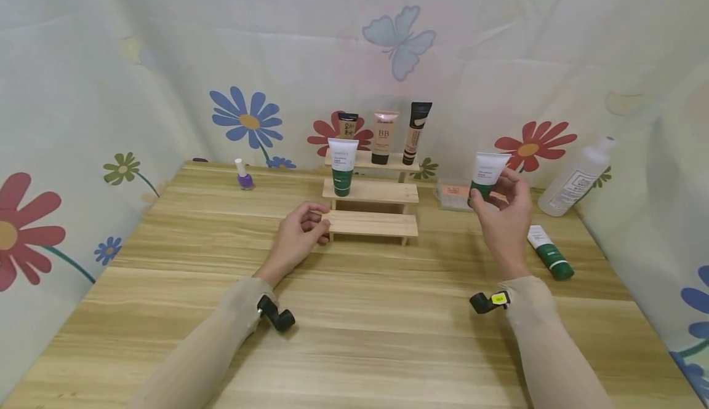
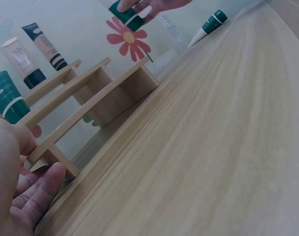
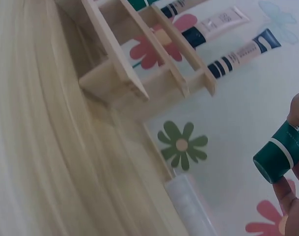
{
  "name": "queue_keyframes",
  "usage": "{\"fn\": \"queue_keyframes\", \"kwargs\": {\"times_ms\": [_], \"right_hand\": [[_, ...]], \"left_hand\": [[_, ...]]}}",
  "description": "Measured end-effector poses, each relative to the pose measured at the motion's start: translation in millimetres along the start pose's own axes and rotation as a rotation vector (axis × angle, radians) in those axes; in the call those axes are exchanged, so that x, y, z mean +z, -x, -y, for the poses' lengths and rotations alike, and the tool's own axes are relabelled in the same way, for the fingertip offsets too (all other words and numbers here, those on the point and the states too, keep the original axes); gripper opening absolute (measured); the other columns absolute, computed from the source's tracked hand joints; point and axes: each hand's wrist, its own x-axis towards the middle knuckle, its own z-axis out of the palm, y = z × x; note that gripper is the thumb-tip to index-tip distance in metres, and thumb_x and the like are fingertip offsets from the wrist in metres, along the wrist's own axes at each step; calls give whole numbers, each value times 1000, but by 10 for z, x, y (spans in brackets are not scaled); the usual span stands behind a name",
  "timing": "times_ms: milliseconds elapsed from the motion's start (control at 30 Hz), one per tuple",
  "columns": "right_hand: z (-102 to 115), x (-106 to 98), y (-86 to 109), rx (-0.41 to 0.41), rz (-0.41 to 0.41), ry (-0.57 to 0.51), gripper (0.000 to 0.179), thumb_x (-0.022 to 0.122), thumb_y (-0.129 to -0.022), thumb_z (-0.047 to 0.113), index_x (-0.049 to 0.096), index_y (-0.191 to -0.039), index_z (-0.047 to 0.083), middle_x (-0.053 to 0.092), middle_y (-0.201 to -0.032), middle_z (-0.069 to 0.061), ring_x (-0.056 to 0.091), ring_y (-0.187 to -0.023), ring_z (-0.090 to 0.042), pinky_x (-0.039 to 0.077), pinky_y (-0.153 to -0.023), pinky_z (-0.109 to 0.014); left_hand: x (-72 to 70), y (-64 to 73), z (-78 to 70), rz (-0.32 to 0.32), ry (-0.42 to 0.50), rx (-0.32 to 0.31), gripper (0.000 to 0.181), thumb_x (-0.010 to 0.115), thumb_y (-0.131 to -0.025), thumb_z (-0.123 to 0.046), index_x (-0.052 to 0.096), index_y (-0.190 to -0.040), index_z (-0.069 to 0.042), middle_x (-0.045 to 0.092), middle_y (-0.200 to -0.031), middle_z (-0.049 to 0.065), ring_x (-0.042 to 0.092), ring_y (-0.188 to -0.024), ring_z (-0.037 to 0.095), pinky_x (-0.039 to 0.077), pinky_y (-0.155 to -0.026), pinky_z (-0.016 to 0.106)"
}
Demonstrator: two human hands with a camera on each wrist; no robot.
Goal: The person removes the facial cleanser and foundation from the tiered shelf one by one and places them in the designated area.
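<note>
A three-step wooden display stand (image 1: 372,224) is on the table, and my left hand (image 1: 296,237) pinches the left end of its lowest step. The left wrist view shows the thumb above that board and fingers below it. My right hand (image 1: 506,212) holds a white-and-green squeeze tube (image 1: 487,172) in the air, cap down, right of the stand. A similar white-and-green tube (image 1: 343,166) stands on the middle step. Along the top step are a black-capped tube (image 1: 348,125), a pink BB cream tube (image 1: 384,138) and a black-and-beige tube (image 1: 416,132).
Another green-and-white tube (image 1: 551,253) lies on the table beyond my right wrist. Behind it leans a white bottle (image 1: 576,178). A clear plastic box (image 1: 453,195) lies near the back edge, and a purple nail polish bottle (image 1: 244,177) stands at the left. A flowered curtain (image 1: 471,77) hangs behind.
</note>
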Motion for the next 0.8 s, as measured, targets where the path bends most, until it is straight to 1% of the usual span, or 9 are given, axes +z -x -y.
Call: {"fn": "queue_keyframes", "kwargs": {"times_ms": [67, 167, 367, 500, 633, 800], "right_hand": [[-45, -90, 13, 23, -18, 32, 56, 84, -96, 1, 60, -147, 8, 62, -122, 8, 65, -114, -13, 61, -93, -19], [-114, -239, 46, 52, -28, 77, 56, 83, -97, 2, 59, -148, 8, 62, -122, 9, 64, -114, -12, 60, -93, -18], [-203, -499, 168, 105, -14, 159, 58, 81, -98, 1, 56, -151, 7, 60, -124, 11, 63, -116, -9, 58, -92, -15], [-264, -627, 238, 133, -4, 215, 58, 81, -99, 2, 55, -151, 5, 59, -123, 12, 61, -112, -7, 56, -87, -13], [-332, -737, 299, 142, 4, 256, 58, 82, -99, 5, 56, -151, 4, 59, -122, 12, 61, -107, -7, 54, -81, -10], [-382, -832, 388, 170, 5, 281, 57, 84, -97, 9, 59, -149, 3, 61, -119, 11, 60, -102, -6, 52, -78, -8]], "left_hand": [[-2, -1, 3, 0, -3, -1, 24, 72, -109, -12, 69, -132, -10, 72, -109, 17, 76, -91, 29, 73, -78, 38], [7, -9, 16, 2, -1, 0, 24, 72, -109, -12, 69, -132, -10, 72, -109, 17, 76, -90, 28, 73, -78, 38], [14, -17, 19, 9, 2, 3, 25, 72, -109, -12, 69, -134, -8, 72, -110, 18, 76, -91, 28, 73, -78, 38], [12, -12, 11, 10, 14, 7, 25, 72, -109, -11, 69, -134, -7, 71, -110, 20, 76, -91, 30, 73, -77, 38], [3, -8, 20, 5, 20, 9, 25, 72, -108, -11, 69, -133, -7, 70, -109, 19, 76, -90, 29, 73, -78, 38], [-7, -12, 27, 9, 20, 10, 25, 72, -109, -11, 69, -133, -8, 71, -109, 18, 76, -89, 28, 73, -78, 38]]}}
